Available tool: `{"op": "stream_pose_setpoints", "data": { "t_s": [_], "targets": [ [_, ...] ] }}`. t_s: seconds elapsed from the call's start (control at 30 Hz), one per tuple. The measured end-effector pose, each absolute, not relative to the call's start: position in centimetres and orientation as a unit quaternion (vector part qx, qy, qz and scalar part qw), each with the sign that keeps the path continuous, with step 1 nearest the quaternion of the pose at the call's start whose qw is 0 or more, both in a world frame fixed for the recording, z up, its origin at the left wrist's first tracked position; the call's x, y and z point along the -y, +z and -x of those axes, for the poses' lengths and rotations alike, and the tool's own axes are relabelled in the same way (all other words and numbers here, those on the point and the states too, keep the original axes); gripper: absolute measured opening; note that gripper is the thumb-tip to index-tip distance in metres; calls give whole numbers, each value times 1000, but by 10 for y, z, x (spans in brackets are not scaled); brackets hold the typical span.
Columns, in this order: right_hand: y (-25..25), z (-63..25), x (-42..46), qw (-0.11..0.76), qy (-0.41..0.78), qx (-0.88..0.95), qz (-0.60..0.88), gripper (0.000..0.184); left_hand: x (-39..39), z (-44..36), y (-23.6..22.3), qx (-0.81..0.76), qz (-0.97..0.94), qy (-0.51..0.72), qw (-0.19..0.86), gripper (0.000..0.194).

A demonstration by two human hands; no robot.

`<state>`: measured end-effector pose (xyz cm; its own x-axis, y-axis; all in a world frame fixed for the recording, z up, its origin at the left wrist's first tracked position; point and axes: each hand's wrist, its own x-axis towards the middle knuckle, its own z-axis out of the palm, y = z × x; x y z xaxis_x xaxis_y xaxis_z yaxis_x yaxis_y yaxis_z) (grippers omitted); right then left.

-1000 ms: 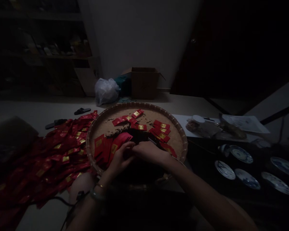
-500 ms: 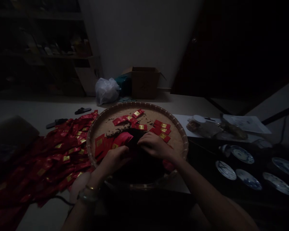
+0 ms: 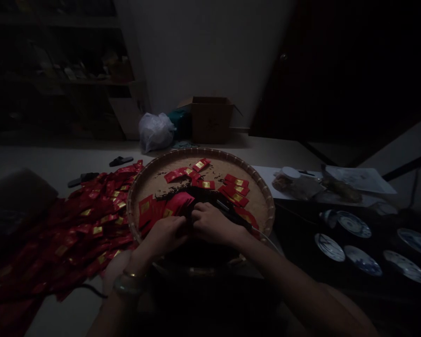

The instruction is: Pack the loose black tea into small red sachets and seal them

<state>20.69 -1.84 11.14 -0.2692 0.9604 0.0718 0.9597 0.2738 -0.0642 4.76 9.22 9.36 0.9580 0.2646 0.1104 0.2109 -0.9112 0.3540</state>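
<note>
A round woven bamboo tray (image 3: 256, 187) lies in front of me, with dark tea-like strands (image 3: 171, 191) and small red packets (image 3: 236, 181) with gold labels spread on it. My left hand (image 3: 168, 232) is over the near part of the tray, thumb and fingers drawn together. Close beside it is my right hand (image 3: 212, 223), its fingers bent and closed towards the left. Whatever they pinch is hidden in the dark. A long black object (image 3: 231, 213) with a pale cord lies just beyond my right hand. Several bright red packets (image 3: 178, 203) lie fanned beyond my left hand.
A large heap of red packets (image 3: 91, 220) covers the floor at left, near dark slippers (image 3: 121, 161). Beyond the tray stand a white plastic bag (image 3: 156, 132) and an open cardboard box (image 3: 211, 120). Several blue-and-white plates (image 3: 363, 261) stand at right.
My right hand has moved left and nearer, close against the left hand. The black object and its pale cord now show beyond it. My left hand has shifted slightly.
</note>
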Motion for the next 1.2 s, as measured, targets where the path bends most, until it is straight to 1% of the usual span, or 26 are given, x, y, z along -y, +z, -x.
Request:
{"op": "stream_pose_setpoints", "data": {
  "t_s": [0.1,0.17,0.23,0.37,0.43,0.5,0.53,0.6,0.67,0.7,0.73,0.77,0.83,0.9,0.97,1.03,1.1,1.2],
  "targets": [
    [113,-205,23,21,43,798,601,13,-92,-48,92,-100,-981,91,142,7],
    [116,-204,25,23,68,781,620,13,-91,-49,91,-83,-977,108,165,6],
    [120,-203,25,24,85,764,639,13,-90,-51,90,-80,-967,126,207,5],
    [123,-204,22,15,110,752,650,12,-88,-53,87,-123,-934,144,301,4],
    [121,-208,20,22,112,752,649,13,-90,-55,83,-146,-901,167,373,17],
    [116,-212,18,69,115,746,652,13,-94,-57,77,-169,-854,202,449,33],
    [113,-214,17,117,119,738,654,12,-96,-59,74,-185,-829,216,481,36],
    [106,-218,15,243,129,698,661,14,-100,-63,69,-228,-782,231,533,31],
    [99,-221,12,359,146,630,673,31,-103,-67,65,-274,-736,237,573,27],
    [96,-222,10,400,166,591,680,37,-104,-69,65,-292,-715,240,588,28],
    [93,-223,8,429,196,554,686,39,-104,-71,65,-305,-697,244,601,29],
    [90,-224,6,448,233,520,689,36,-105,-73,65,-313,-683,248,612,30],
    [86,-226,3,474,311,460,684,23,-104,-77,67,-317,-665,254,627,32],
    [83,-229,0,501,359,410,672,22,-101,-81,69,-321,-651,264,635,33],
    [82,-231,-2,531,374,376,661,25,-98,-83,72,-321,-642,263,645,35],
    [82,-231,-3,551,375,356,655,24,-94,-85,74,-308,-640,229,666,38],
    [81,-231,-4,559,375,347,653,23,-91,-84,74,-300,-644,190,678,37],
    [79,-231,-4,560,373,350,652,23,-90,-83,71,-316,-646,185,670,38]
  ]
}}
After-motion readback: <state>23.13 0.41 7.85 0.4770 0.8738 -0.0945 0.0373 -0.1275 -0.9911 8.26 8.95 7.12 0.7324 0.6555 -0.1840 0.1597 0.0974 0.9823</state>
